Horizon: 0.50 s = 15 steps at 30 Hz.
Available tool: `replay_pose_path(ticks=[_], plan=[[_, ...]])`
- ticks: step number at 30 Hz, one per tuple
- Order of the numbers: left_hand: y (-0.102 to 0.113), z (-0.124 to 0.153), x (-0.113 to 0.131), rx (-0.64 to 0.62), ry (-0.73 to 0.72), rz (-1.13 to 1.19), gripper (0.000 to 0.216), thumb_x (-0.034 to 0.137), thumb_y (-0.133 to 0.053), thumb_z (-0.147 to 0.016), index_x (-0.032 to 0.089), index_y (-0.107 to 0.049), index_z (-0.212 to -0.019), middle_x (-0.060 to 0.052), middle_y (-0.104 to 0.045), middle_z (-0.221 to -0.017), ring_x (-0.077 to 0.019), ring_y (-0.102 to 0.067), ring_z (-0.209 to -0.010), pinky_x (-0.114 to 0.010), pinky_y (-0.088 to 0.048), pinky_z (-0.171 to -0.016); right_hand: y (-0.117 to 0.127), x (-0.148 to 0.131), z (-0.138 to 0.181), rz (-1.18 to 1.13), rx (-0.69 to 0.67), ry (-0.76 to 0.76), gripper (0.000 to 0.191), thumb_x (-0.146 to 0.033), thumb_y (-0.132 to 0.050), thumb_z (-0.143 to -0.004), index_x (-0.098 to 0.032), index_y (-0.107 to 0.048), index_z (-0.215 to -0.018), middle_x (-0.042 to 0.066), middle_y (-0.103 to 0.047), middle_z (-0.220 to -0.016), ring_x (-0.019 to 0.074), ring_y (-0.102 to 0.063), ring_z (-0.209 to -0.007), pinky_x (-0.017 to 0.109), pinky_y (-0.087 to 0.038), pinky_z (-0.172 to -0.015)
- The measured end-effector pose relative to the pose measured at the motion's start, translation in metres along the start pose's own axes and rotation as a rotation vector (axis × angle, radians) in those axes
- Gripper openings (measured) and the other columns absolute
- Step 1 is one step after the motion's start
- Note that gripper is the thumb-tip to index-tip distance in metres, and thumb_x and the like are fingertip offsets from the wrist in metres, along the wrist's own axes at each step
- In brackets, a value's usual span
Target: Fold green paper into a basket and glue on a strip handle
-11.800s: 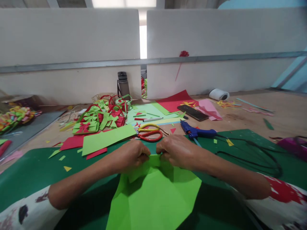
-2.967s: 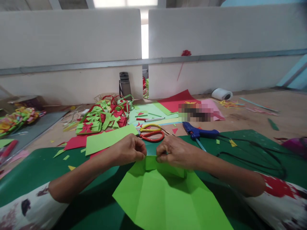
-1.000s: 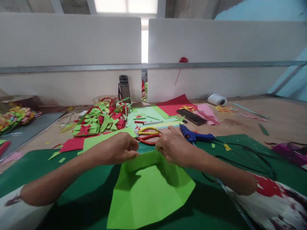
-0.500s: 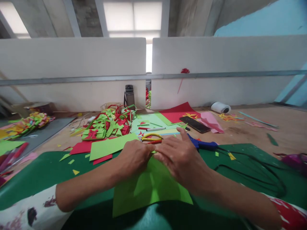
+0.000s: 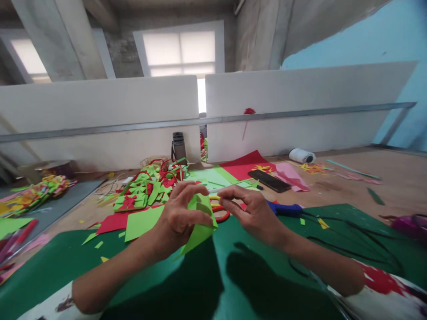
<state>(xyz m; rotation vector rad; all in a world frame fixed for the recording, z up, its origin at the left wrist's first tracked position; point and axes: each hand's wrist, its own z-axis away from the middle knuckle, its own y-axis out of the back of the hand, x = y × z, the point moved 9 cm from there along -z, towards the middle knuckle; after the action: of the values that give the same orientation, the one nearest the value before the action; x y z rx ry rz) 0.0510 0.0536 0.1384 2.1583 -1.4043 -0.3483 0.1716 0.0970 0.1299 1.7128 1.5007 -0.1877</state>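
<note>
Head view: the left hand (image 5: 178,222) grips creased, folded green paper (image 5: 199,233) above the smooth green mat (image 5: 60,258). The right hand (image 5: 248,209) hovers over the mat's far edge, fingertips bunched; whether they pinch anything, I cannot tell. Beyond the mat stands a cylindrical bottle (image 5: 179,149), contents unclear.

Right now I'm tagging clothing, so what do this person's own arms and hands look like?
The left hand and right hand are ungloved, forearms bare. The white fabric left sleeve has dark blotches; the white fabric right sleeve, a red patch and darker marks.
</note>
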Motion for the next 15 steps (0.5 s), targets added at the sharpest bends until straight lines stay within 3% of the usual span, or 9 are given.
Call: replay_pose_path(ticks=[3, 6, 8, 12, 15], plan=[[0.002, 0.001, -0.003, 0.030, 0.020, 0.007, 0.021, 0.012, -0.059, -0.082, 0.027, -0.073, -0.076, -0.003, -0.050, -0.085, -0.0150, -0.048, -0.081, -0.031, -0.041, -0.071, 0.001, 0.002, 0.001, 0.022, 0.019, -0.009, 0.008, -0.018, -0.055, -0.084, -0.017, -0.062, -0.086, 0.001, -0.066, -0.080, 0.0124, -0.061, -0.075, 0.023, -0.048, -0.068], [-0.004, 0.003, -0.003, -0.021, 0.013, 0.028, 0.027, 0.011, -0.051, -0.087, 0.026, -0.073, -0.079, -0.001, -0.047, -0.074, -0.0116, -0.047, -0.070, -0.027, -0.039, -0.064, -0.004, 0.003, 0.003, -0.016, -0.030, 0.013, 0.017, -0.018, -0.052, -0.085, -0.017, -0.061, -0.099, 0.003, -0.065, -0.088, 0.0126, -0.061, -0.076, 0.024, -0.049, -0.067], [-0.010, 0.004, -0.002, -0.075, 0.002, 0.038, 0.029, 0.013, -0.049, -0.089, 0.025, -0.073, -0.079, -0.002, -0.050, -0.077, -0.0121, -0.050, -0.073, -0.027, -0.040, -0.065, -0.014, 0.005, 0.005, -0.049, -0.147, -0.009, 0.028, -0.015, -0.048, -0.085, -0.017, -0.058, -0.111, 0.003, -0.064, -0.090, 0.0115, -0.059, -0.071, 0.024, -0.048, -0.063], [-0.023, 0.008, 0.005, -0.179, -0.098, 0.111, 0.027, 0.012, -0.049, -0.088, 0.023, -0.071, -0.078, -0.005, -0.055, -0.086, -0.0139, -0.055, -0.083, -0.028, -0.044, -0.070, -0.032, 0.013, 0.009, -0.064, -0.407, -0.089, 0.045, -0.007, -0.047, -0.081, -0.017, -0.050, -0.125, -0.005, -0.054, -0.062, 0.0088, -0.051, -0.053, 0.021, -0.043, -0.053], [-0.028, 0.013, 0.011, -0.208, -0.178, 0.098, 0.024, 0.011, -0.050, -0.087, 0.022, -0.069, -0.079, -0.004, -0.055, -0.085, -0.0138, -0.054, -0.081, -0.029, -0.042, -0.071, -0.041, 0.019, 0.014, -0.092, -0.581, -0.147, 0.047, -0.006, -0.046, -0.080, -0.016, -0.048, -0.125, -0.007, -0.049, -0.056, 0.0081, -0.049, -0.047, 0.019, -0.040, -0.047]])
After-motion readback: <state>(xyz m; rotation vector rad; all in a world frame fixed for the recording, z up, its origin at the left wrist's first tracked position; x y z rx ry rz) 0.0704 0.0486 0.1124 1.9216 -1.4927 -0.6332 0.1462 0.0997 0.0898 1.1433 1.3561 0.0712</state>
